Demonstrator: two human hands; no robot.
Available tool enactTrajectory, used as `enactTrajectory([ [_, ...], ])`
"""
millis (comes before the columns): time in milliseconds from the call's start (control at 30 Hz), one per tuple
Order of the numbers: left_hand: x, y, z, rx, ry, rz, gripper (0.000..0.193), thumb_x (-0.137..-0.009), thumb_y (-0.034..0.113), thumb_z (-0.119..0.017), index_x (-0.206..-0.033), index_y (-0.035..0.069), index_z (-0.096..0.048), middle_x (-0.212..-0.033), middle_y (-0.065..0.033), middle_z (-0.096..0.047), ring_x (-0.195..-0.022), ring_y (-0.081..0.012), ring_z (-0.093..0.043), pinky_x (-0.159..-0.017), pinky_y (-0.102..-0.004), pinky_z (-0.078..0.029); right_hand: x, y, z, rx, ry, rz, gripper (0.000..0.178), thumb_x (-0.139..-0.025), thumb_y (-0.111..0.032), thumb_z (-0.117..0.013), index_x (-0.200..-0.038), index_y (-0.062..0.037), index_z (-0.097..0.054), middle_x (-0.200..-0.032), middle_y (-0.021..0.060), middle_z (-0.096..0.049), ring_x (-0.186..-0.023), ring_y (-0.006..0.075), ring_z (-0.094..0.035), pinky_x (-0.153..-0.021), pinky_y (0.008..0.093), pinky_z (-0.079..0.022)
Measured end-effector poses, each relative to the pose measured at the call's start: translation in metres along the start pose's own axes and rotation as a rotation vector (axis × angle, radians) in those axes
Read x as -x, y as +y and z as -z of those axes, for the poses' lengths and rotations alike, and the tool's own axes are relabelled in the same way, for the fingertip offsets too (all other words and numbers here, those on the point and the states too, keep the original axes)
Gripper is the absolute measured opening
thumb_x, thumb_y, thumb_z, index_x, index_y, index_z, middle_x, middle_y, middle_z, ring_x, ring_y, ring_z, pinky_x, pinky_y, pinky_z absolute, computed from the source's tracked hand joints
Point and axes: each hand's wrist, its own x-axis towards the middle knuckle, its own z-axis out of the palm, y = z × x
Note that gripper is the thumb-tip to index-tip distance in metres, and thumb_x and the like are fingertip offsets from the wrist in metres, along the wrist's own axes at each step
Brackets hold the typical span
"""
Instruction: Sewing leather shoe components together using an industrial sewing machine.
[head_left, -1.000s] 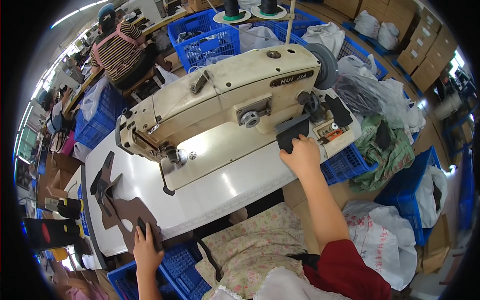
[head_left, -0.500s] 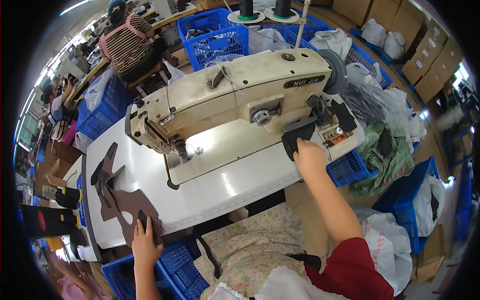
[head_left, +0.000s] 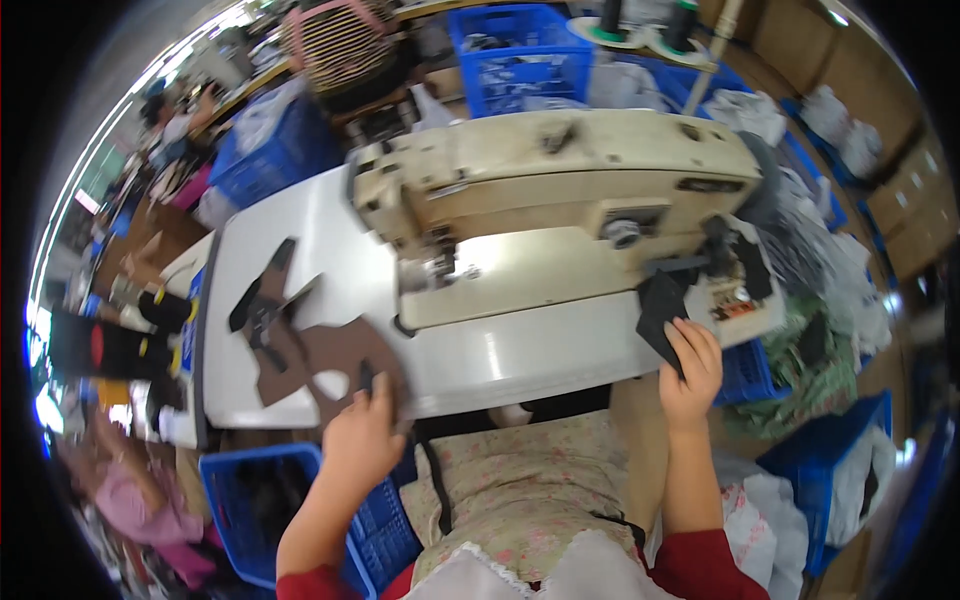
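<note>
My left hand (head_left: 362, 435) lies over the near edge of a brown cut-out piece of sheet material (head_left: 345, 352) with a curved opening. Its outstretched fingers touch a small dark piece (head_left: 366, 377) on top, and the thumb is apart. At the right end of the white table, my right hand (head_left: 692, 370) grips the near edge of a black flat piece (head_left: 660, 308) between fingers and thumb. That piece lies partly beside the cream sewing machine (head_left: 560, 190). More dark, narrow pieces (head_left: 268, 285) lie to the left on the brown material. Motion blurs the details.
The sewing machine stands across the white table (head_left: 480, 375). Blue crates (head_left: 525, 65) are behind it, and another blue crate (head_left: 260, 510) sits below the table's left front. White bags (head_left: 770, 520) and a green bundle (head_left: 810, 370) lie right. A person in stripes (head_left: 345, 50) sits beyond.
The view has shifted, so the table appears lower left to right. My right hand has drawn the black piece nearer the table's front edge. My left hand still touches the small dark piece.
</note>
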Motion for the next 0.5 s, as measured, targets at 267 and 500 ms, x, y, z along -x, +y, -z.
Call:
enactTrajectory([
  [267,-0.032,0.040,-0.017,0.326,0.118,-0.158,0.071,-0.096,0.061,-0.044,-0.133,0.002,-0.055,-0.103,-0.0250,-0.067,-0.092,-0.0396,-0.067,-0.079,-0.0431,-0.055,0.007,-0.109,-0.060,-0.636,-0.339,0.143,0.046,-0.065,-0.005,-0.061,-0.111,-0.0001,-0.068,-0.122,0.0176,-0.063,-0.114,0.0374,-0.060,-0.098,0.0454,-0.048],
  [500,-0.045,-0.008,-0.043,1.373,0.017,0.067,0.027,-0.099,0.023,-0.059,-0.108,-0.002,-0.064,-0.092,-0.0066,-0.069,-0.087,-0.0135,-0.065,-0.078,-0.0279,-0.051,0.018,-0.145,-0.113,-0.656,-0.516,0.415,0.053,-0.068,-0.006,-0.066,-0.121,-0.0015,-0.065,-0.131,0.0175,-0.058,-0.125,0.0366,-0.053,-0.101,0.0454,-0.047],
])
